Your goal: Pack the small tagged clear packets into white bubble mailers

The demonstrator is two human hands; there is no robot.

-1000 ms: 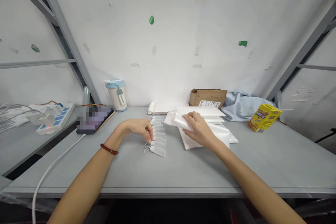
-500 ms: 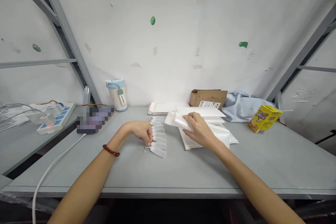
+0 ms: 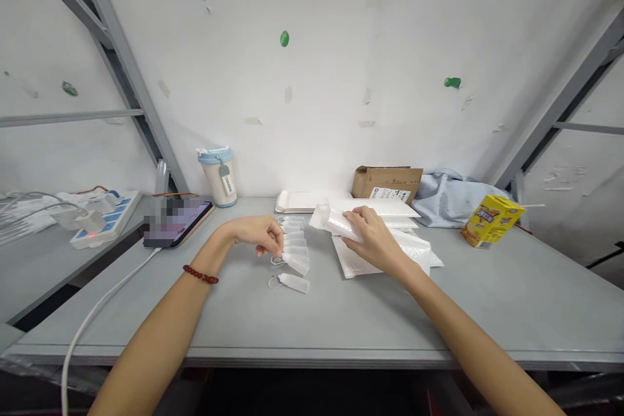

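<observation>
A white tag (image 3: pixel 295 262) is pinched by the left hand (image 3: pixel 258 234); beside it, a clear bag (image 3: pixel 336 221), contents indiscernible, is gripped by the right hand (image 3: pixel 373 240).

A small white tag (image 3: pixel 296 263) with a string loop is held lifted and tilted at the fingertips of the left hand (image 3: pixel 256 232). A second tag (image 3: pixel 293 283) lies flat at its 6 o'clock, apart. At 3 o'clock, a clear plastic bag (image 3: pixel 336 221) is gripped by the right hand (image 3: pixel 373 239), raised over a stack of white bags (image 3: pixel 414 248).
</observation>
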